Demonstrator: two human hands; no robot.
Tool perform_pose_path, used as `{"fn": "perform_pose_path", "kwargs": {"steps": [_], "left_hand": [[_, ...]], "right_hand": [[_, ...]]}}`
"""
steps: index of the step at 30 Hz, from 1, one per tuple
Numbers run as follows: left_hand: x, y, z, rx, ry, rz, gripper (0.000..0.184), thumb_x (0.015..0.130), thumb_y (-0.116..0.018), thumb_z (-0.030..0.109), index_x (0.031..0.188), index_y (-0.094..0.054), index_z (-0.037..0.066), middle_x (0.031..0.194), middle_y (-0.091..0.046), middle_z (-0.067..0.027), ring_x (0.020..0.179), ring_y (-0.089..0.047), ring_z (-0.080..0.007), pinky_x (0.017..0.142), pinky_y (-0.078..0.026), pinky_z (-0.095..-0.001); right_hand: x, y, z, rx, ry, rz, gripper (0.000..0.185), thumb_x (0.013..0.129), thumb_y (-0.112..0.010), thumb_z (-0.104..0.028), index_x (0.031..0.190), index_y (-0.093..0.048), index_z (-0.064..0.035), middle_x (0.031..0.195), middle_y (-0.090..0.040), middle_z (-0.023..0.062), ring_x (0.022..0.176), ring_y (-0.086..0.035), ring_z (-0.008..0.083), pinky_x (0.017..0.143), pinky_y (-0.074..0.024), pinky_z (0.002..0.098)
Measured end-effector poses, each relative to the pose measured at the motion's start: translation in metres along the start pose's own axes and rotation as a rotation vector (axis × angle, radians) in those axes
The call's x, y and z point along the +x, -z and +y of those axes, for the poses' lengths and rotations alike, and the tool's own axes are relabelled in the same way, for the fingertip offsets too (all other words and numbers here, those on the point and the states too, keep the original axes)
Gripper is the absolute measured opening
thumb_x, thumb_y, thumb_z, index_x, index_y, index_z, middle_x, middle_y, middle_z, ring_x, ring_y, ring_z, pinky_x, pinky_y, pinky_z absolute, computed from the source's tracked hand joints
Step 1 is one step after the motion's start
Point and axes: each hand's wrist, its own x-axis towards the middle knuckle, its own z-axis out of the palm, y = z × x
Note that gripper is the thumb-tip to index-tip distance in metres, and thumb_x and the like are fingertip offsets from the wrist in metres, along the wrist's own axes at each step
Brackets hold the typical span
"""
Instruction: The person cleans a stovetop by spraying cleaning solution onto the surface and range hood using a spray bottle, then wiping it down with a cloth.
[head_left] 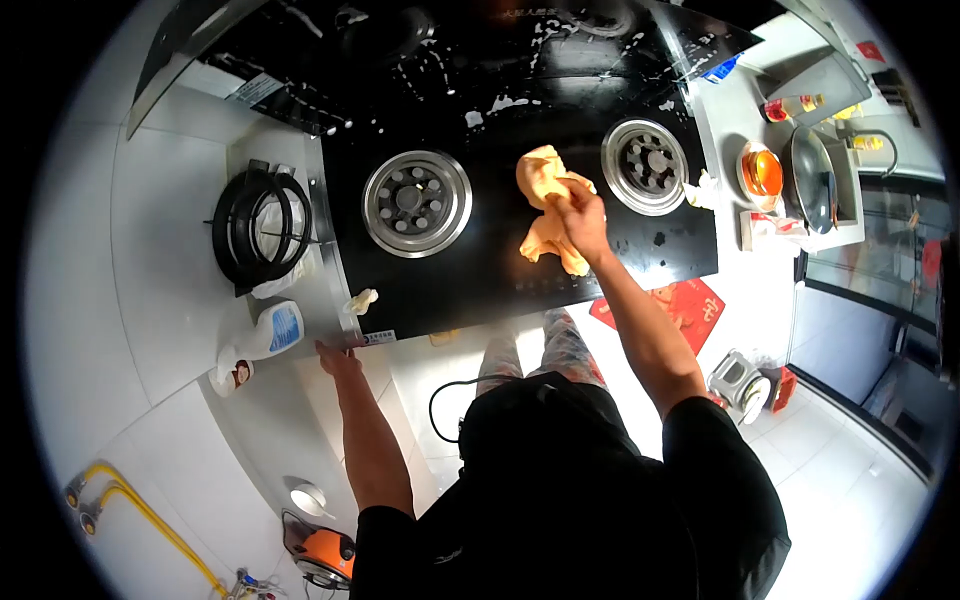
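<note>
My right hand (pixel 582 218) is closed on a crumpled orange cloth (pixel 545 235), which lies on the black glass top of a gas stove (pixel 500 285) between its two burners. The left burner (pixel 416 204) and the right burner (pixel 645 167) have no pan supports on them. At the stove's front left corner, my left hand (pixel 340 360) rests by the counter edge, its fingers apart and holding nothing. A small crumpled pale scrap (pixel 362 301) lies close to it. White streaks and drops mark the upright black panel (pixel 470 80) behind.
Black pan supports (pixel 262 230) and a white spray bottle (pixel 272 330) lie on the left counter. To the right are an orange bowl (pixel 762 174), a wok (pixel 812 180) and a sink (pixel 848 185). A red mat (pixel 672 315) and a grey stool (pixel 738 380) are on the floor.
</note>
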Motion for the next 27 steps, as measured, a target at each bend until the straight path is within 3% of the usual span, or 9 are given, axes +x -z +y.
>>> {"fn": "perform_pose_path", "kwargs": {"steps": [2, 4, 6, 8, 13, 16, 23, 25, 27], "left_hand": [[0.012, 0.008, -0.001, -0.018, 0.005, 0.023, 0.071, 0.097, -0.059, 0.052, 0.144, -0.048, 0.0, 0.141, -0.056, -0.017, 0.119, -0.059, -0.0314, 0.092, -0.05, -0.0449], [0.027, 0.012, -0.005, 0.212, -0.113, 0.016, 0.07, 0.096, -0.061, 0.049, 0.14, -0.049, -0.005, 0.137, -0.058, -0.021, 0.112, -0.064, -0.0359, 0.086, -0.056, -0.0481], [0.017, 0.011, 0.003, 0.233, -0.106, 0.037, 0.07, 0.096, -0.061, 0.047, 0.139, -0.048, -0.007, 0.136, -0.059, -0.0221, 0.108, -0.066, -0.0368, 0.081, -0.057, -0.049], [0.012, 0.013, 0.007, 0.267, -0.096, 0.058, 0.07, 0.096, -0.062, 0.046, 0.139, -0.048, -0.008, 0.134, -0.059, -0.0232, 0.103, -0.067, -0.0377, 0.076, -0.058, -0.0499], [0.027, 0.021, 0.004, 0.252, -0.072, 0.136, 0.069, 0.098, -0.058, 0.051, 0.138, -0.05, -0.005, 0.137, -0.058, -0.0202, 0.114, -0.062, -0.0359, 0.088, -0.053, -0.0504], [0.046, 0.028, 0.001, 0.235, -0.086, 0.07, 0.07, 0.1, -0.053, 0.055, 0.141, -0.049, -0.002, 0.141, -0.057, -0.0164, 0.121, -0.058, -0.0341, 0.095, -0.05, -0.051], [0.032, -0.005, 0.027, -0.181, -0.038, 0.013, 0.072, 0.102, -0.041, 0.057, 0.149, -0.046, 0.003, 0.15, -0.053, -0.0131, 0.133, -0.053, -0.0351, 0.108, -0.046, -0.0522], [0.062, 0.002, 0.015, -0.345, -0.005, -0.177, 0.073, 0.102, -0.037, 0.057, 0.149, -0.048, 0.002, 0.149, -0.053, -0.0154, 0.133, -0.053, -0.0379, 0.111, -0.045, -0.0529], [0.04, -0.015, 0.028, -0.304, 0.031, -0.05, 0.068, 0.103, -0.036, 0.053, 0.15, -0.048, 0.005, 0.151, -0.051, -0.0154, 0.134, -0.052, -0.0378, 0.113, -0.043, -0.0545]], "right_hand": [[-0.008, 0.014, -0.013, 0.458, -0.079, -0.039, 0.027, 0.097, -0.056, -0.006, 0.118, -0.068, 0.0034, 0.102, -0.073, 0.0088, 0.09, -0.07, 0.0157, 0.083, -0.0557, 0.0294], [-0.02, 0.027, -0.032, 0.684, -0.041, -0.057, 0.038, 0.097, -0.047, -0.013, 0.127, -0.063, 0.0017, 0.106, -0.072, 0.0099, 0.096, -0.069, 0.0184, 0.089, -0.0556, 0.0323], [-0.024, 0.038, -0.053, 0.916, -0.07, -0.092, 0.051, 0.096, -0.044, -0.024, 0.141, -0.053, 0.0004, 0.133, -0.064, 0.0157, 0.121, -0.064, 0.0272, 0.109, -0.0478, 0.041], [-0.029, 0.043, -0.085, 1.005, -0.054, -0.028, 0.055, 0.094, -0.047, -0.023, 0.144, -0.051, -0.0006, 0.141, -0.061, 0.0151, 0.132, -0.057, 0.0283, 0.116, -0.0421, 0.0433], [-0.027, 0.048, -0.116, 0.951, 0.117, -0.015, 0.059, 0.095, -0.053, -0.028, 0.148, -0.046, -0.0026, 0.147, -0.056, 0.014, 0.138, -0.052, 0.0279, 0.118, -0.0379, 0.0416], [-0.023, 0.042, -0.133, 0.866, 0.15, -0.011, 0.055, 0.097, -0.056, -0.027, 0.145, -0.047, -0.0012, 0.139, -0.059, 0.0151, 0.131, -0.055, 0.0261, 0.115, -0.0398, 0.0394], [-0.005, 0.025, -0.155, 0.721, 0.247, 0.117, 0.044, 0.099, -0.055, -0.019, 0.138, -0.051, 0.0016, 0.13, -0.062, 0.0131, 0.121, -0.06, 0.0237, 0.108, -0.0459, 0.0389], [-0.001, 0.02, -0.164, 0.713, 0.338, 0.114, 0.048, 0.098, -0.057, -0.013, 0.143, -0.048, 0.0044, 0.134, -0.06, 0.0138, 0.123, -0.059, 0.0226, 0.109, -0.0442, 0.0362], [0.006, 0.016, -0.165, 0.717, 0.409, 0.089, 0.054, 0.098, -0.059, -0.006, 0.148, -0.045, 0.0083, 0.141, -0.055, 0.0143, 0.128, -0.056, 0.0218, 0.112, -0.0409, 0.0343]]}}
